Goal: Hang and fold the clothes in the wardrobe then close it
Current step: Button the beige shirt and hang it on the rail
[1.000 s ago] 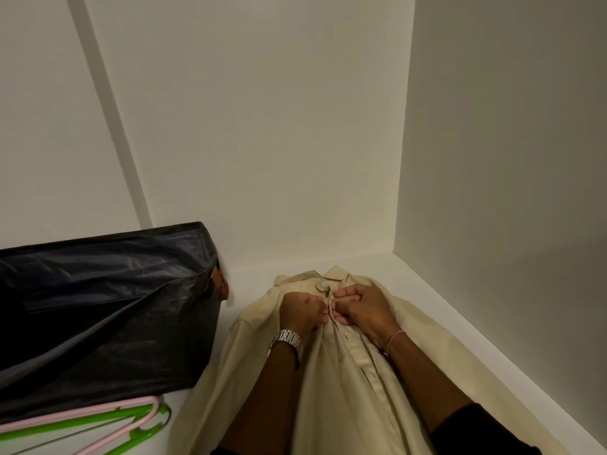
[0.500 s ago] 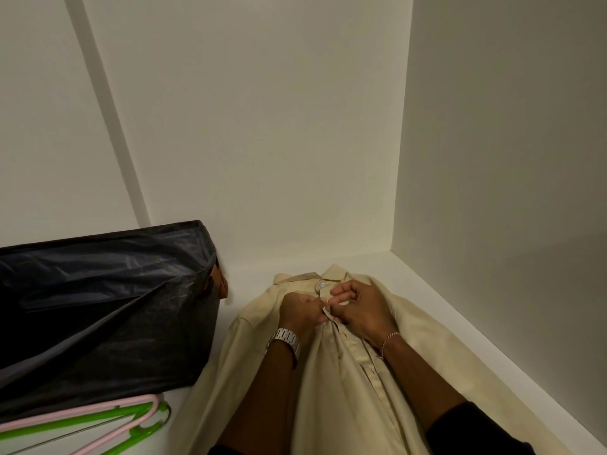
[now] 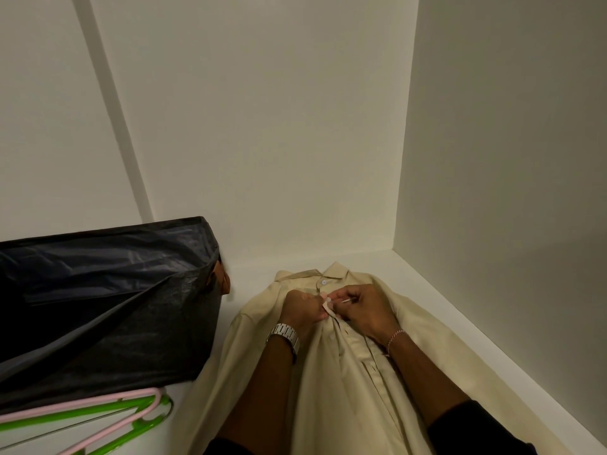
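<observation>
The cream cotton button-up shirt (image 3: pixel 331 372) lies face up on the white wardrobe shelf (image 3: pixel 423 303). Its top button, open a second ago, now looks fastened; left hand (image 3: pixel 303 308) and right hand (image 3: pixel 368 311) have dropped lower, each grip pinching the placket. Beside it sit a black fabric storage box (image 3: pixel 105 300) and pink and green plastic hangers (image 3: pixel 98 418).

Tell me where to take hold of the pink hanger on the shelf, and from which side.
Grip the pink hanger at its hooked end, coming from the right. That end lies exposed on the shelf; the rest runs under the black bag and over the green hanger, leaving the fingers less room.
</observation>
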